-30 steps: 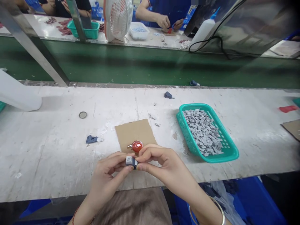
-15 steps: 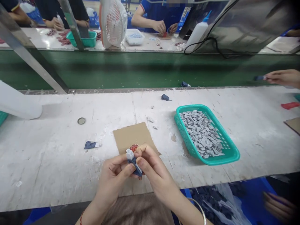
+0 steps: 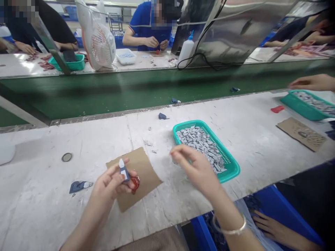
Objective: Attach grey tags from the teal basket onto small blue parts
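Note:
Between its thumb and fingers, my left hand (image 3: 111,181) grips a small dark blue part (image 3: 124,173) with a pale tip pointing up. Just beside those fingers a round red glossy item (image 3: 135,182) lies on the brown cardboard (image 3: 141,167). My right hand (image 3: 196,167) hovers at the near left edge of the green basket (image 3: 230,170), which holds many small grey pieces (image 3: 200,141). Its fingers are bent together and blurred; whether anything is between them is too small to tell.
Another blue part (image 3: 80,186) and a bottle cap (image 3: 66,157) lie at left. More blue parts (image 3: 162,116) sit near the green strip (image 3: 131,90). At right are a second basket (image 3: 300,106), cardboard (image 3: 300,134) and other people's hands. Below is a blue bin (image 3: 277,205).
My right hand has let go of the blue part and moved right to the basket. My left hand keeps the part, now upright. The view has swung right, and the person's hand at right is over a basket.

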The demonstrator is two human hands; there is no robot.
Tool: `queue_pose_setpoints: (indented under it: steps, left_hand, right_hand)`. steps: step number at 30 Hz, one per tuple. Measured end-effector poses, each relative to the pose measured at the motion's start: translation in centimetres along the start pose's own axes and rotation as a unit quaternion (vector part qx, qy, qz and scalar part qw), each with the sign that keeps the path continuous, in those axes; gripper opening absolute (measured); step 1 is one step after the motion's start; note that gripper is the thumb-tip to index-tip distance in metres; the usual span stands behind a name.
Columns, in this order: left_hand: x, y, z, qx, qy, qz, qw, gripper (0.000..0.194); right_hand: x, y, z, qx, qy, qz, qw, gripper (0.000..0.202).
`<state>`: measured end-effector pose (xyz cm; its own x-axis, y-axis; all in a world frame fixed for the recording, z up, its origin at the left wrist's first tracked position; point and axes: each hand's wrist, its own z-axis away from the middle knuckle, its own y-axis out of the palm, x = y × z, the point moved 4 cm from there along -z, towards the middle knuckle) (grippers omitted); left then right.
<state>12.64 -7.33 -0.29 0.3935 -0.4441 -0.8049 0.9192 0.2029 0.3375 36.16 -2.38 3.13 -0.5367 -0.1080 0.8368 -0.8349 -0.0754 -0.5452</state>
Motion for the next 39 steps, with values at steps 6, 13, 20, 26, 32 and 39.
queue_pose_setpoints:
  steps: [6,13,20,26,32,39]
  left_hand:
    - [-4.2,-3.3,-6.7,-0.041,0.05,-0.053,0.996,0.041]
    - [-11.4,-5.1,-16.6,-0.163,0.247,-0.39,0.872,0.036]
    - [-15.9,-5.0,-23.1,-0.195,0.275,-0.579,0.742,0.033]
    - [-15.4,-0.4,-25.1,-0.129,0.338,-0.647,0.671,0.036]
    - [-11.7,11.3,-25.9,0.067,0.399,-0.656,0.637,0.036]
    - [-8.0,18.4,-27.8,0.121,0.376,-0.595,0.7,0.03]
  right_hand:
    - [-6.3,-5.2,-4.4,0.001,0.028,0.317,0.948,0.019]
    - [-6.0,-4.2,-4.5,0.003,-0.008,0.321,0.947,0.017]
    - [-5.7,-4.6,-4.4,-0.017,-0.022,0.257,0.966,0.012]
    - [-5.4,-4.8,-4.0,-0.018,-0.021,0.208,0.978,0.011]
    - [-4.9,-5.9,-3.2,-0.075,0.004,0.067,0.995,0.01]
    - [-2.1,-1.5,1.8,-0.051,-0.021,-0.049,0.997,0.01]
